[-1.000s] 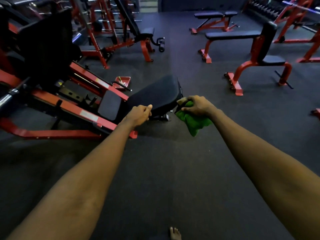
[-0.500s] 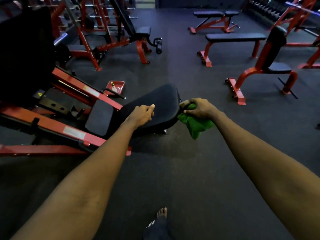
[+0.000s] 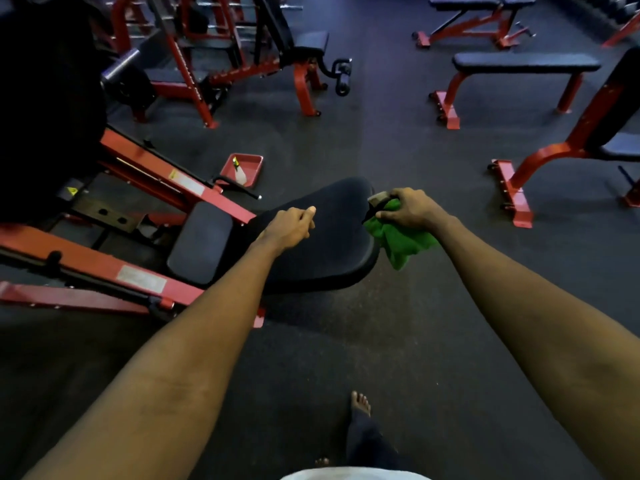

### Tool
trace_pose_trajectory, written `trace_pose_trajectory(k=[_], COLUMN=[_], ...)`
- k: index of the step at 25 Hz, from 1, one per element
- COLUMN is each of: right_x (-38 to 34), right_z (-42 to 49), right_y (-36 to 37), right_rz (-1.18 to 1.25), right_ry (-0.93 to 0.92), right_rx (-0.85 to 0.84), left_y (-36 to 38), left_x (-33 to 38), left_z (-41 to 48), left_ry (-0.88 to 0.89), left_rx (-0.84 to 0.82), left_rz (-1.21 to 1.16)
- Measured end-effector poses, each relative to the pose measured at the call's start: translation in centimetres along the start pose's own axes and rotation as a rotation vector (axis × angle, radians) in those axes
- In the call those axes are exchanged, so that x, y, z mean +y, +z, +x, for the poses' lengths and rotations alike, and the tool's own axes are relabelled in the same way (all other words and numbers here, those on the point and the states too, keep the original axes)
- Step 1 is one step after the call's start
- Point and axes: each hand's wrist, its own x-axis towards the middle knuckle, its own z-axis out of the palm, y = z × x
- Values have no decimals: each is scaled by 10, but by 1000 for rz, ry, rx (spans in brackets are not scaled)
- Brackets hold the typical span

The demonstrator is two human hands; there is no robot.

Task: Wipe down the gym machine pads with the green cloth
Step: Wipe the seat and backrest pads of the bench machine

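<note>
My right hand [image 3: 407,211] grips the bunched green cloth [image 3: 401,242] at the back pad's [image 3: 332,251] right edge; most of the cloth hangs off it. My left hand [image 3: 289,226] rests on the pad, loosely curled, holding nothing. Risk: a bunched cloth likely wipes narrowly and skips areas.

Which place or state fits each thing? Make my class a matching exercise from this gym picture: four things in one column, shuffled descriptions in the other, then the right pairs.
Things
1. green cloth
2. left hand
3. red tray
4. flat bench

Places or states
A. on the floor beyond the large black pad
B. rests on top of the large black pad
C. gripped by the right hand at the pad's right edge
D. stands apart at the upper right

Pairs: 1-C, 2-B, 3-A, 4-D
</note>
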Motion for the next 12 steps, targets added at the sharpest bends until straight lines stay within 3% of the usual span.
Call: trace_pose_trajectory(k=[12], right_x=[18], right_z=[212], right_y=[0], right_rz=[-81], right_ry=[-84], right_rx=[-140], left_y=[13], left_x=[-13], left_z=[167], left_ry=[-155], left_rx=[-14], left_rz=[-60])
